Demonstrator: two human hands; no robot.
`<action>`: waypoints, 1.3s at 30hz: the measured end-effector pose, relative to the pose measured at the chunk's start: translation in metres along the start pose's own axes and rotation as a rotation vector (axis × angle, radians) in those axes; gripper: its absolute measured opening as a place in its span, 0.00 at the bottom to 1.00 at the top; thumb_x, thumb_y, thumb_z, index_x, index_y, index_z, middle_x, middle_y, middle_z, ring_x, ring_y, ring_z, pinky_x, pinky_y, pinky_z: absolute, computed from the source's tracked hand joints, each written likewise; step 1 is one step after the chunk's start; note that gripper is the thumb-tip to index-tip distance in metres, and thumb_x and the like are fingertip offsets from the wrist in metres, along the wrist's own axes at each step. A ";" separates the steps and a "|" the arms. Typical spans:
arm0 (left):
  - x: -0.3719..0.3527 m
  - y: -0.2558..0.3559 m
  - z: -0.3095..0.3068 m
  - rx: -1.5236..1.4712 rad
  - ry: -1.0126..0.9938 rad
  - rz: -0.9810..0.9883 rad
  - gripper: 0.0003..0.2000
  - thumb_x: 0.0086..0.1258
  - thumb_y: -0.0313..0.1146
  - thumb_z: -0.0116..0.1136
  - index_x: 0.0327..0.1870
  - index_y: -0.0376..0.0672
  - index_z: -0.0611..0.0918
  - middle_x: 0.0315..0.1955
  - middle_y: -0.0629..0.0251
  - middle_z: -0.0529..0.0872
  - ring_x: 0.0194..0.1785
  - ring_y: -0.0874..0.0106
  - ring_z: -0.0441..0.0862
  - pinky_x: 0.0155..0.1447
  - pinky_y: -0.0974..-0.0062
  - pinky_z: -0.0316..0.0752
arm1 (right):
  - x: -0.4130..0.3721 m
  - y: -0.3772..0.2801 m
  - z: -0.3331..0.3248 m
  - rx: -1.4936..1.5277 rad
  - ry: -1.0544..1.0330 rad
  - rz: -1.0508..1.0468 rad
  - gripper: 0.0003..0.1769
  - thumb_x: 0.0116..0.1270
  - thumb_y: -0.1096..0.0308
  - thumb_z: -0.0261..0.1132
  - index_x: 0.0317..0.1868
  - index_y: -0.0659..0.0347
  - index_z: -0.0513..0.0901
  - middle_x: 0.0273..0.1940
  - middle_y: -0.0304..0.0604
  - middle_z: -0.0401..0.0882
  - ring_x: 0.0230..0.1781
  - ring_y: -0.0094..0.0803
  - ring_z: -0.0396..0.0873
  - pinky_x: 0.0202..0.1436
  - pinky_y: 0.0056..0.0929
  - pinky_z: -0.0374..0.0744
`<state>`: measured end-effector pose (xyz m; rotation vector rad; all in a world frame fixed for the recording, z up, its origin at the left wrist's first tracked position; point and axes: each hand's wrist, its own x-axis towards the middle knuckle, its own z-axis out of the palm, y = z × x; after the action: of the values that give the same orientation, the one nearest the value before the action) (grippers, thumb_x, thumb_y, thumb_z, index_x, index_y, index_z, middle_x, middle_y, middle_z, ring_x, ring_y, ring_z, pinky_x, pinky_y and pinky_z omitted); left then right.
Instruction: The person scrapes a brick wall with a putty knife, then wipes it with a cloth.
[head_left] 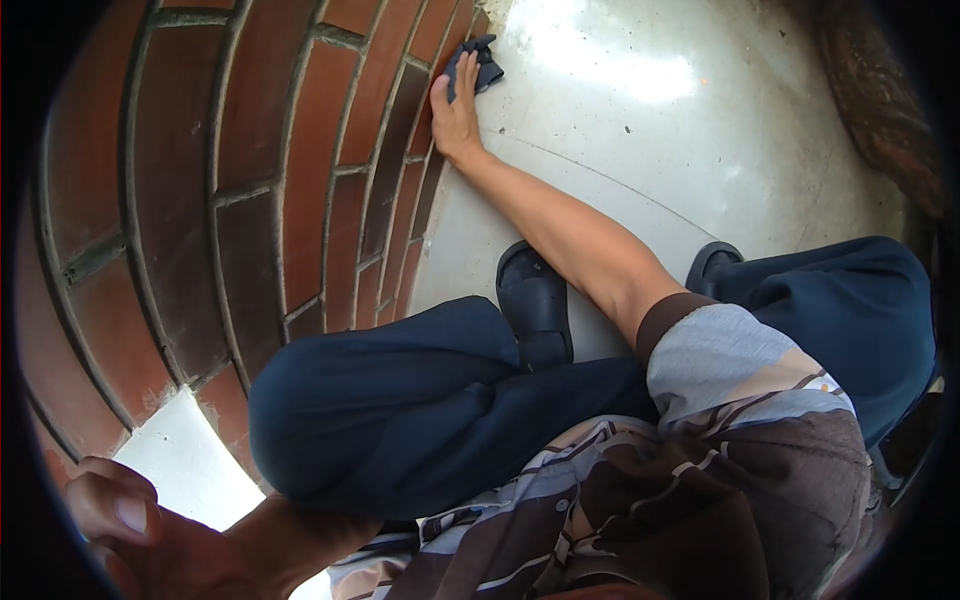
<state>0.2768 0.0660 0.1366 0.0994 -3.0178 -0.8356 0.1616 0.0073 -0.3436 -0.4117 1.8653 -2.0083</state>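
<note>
My right hand (458, 115) is at the end of an outstretched arm, where the brick wall meets the pale floor. Its fingers press on a bunched dark cloth (486, 68) against the foot of the wall. Near the camera at the lower left is my left hand (135, 525), beside the wall. Its fingers are curled, and what they close on, if anything, is hidden at the dark image edge.
The red and brown brick wall (325, 170) fills the left side. Pale, shiny floor (620, 160) lies between it and a dark, rough brown object (885, 110) at the right. My bent knees and dark shoes (535, 300) are below my extended arm.
</note>
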 end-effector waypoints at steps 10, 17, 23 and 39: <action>0.001 -0.005 -0.003 -0.062 -0.018 -0.026 0.17 0.73 0.32 0.56 0.58 0.34 0.70 0.43 0.56 0.77 0.44 0.66 0.78 0.44 0.78 0.74 | -0.187 0.010 0.029 -0.307 -0.412 -0.462 0.46 0.74 0.54 0.53 0.76 0.77 0.40 0.75 0.80 0.30 0.77 0.76 0.31 0.79 0.62 0.42; -0.009 0.000 -0.001 -0.066 0.039 -0.052 0.16 0.74 0.33 0.56 0.56 0.35 0.72 0.41 0.59 0.76 0.42 0.69 0.76 0.43 0.79 0.72 | -0.062 0.008 0.002 -0.141 -0.250 -0.383 0.47 0.76 0.47 0.48 0.78 0.73 0.37 0.78 0.74 0.29 0.79 0.72 0.30 0.80 0.60 0.37; -0.005 -0.001 0.002 -0.063 0.100 -0.030 0.15 0.74 0.35 0.57 0.55 0.36 0.73 0.39 0.61 0.74 0.39 0.72 0.74 0.42 0.80 0.70 | -0.213 0.007 0.031 -0.250 -0.448 -0.403 0.46 0.72 0.49 0.54 0.74 0.81 0.49 0.74 0.82 0.37 0.76 0.78 0.37 0.78 0.64 0.46; 0.016 0.021 -0.036 -0.831 -0.245 -0.858 0.16 0.77 0.33 0.51 0.61 0.36 0.71 0.48 0.55 0.73 0.41 0.72 0.76 0.43 0.80 0.72 | -0.028 -0.023 0.009 -0.060 -0.046 -0.217 0.43 0.78 0.50 0.45 0.78 0.72 0.38 0.79 0.68 0.31 0.80 0.65 0.30 0.80 0.58 0.39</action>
<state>0.2602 0.0646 0.1783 1.3843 -2.4400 -2.1740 0.1886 0.0134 -0.3188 -0.6978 1.9279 -2.0627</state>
